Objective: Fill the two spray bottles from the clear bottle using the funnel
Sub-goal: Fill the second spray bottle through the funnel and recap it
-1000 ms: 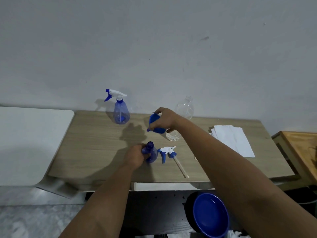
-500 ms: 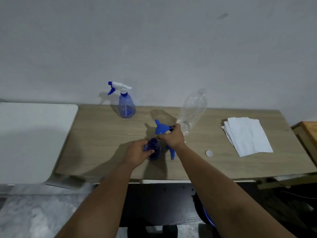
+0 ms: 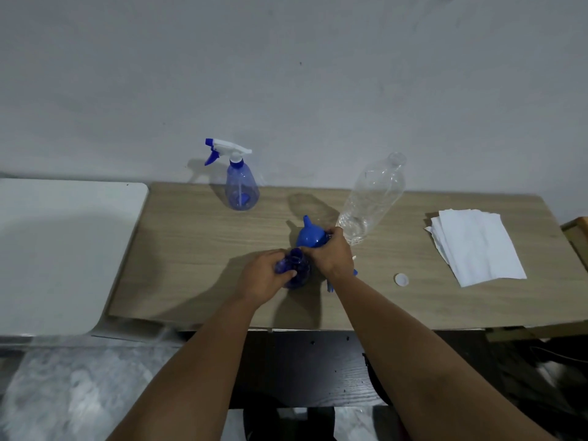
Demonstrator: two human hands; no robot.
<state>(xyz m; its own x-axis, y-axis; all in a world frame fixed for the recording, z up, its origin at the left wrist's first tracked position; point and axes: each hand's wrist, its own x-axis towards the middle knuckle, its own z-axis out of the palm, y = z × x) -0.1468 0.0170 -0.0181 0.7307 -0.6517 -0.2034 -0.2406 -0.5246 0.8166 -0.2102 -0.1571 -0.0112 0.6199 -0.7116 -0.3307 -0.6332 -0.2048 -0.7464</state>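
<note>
Wood-grain tabletop (image 3: 191, 249): left hand (image 3: 264, 278) gripped uncapped translucent blue spray bottle (image 3: 294, 272); right hand (image 3: 331, 253) held blue plastic funnel (image 3: 308, 237), spout toward 11 o'clock. Inverting it off-centre could tip the bottle.

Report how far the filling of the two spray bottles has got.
Done: clear bottle uncapped, its cap on the table; near spray bottle open. In hand: left hand grips it, right hand brings the funnel. Left: both pours; far spray bottle remains capped.
</note>
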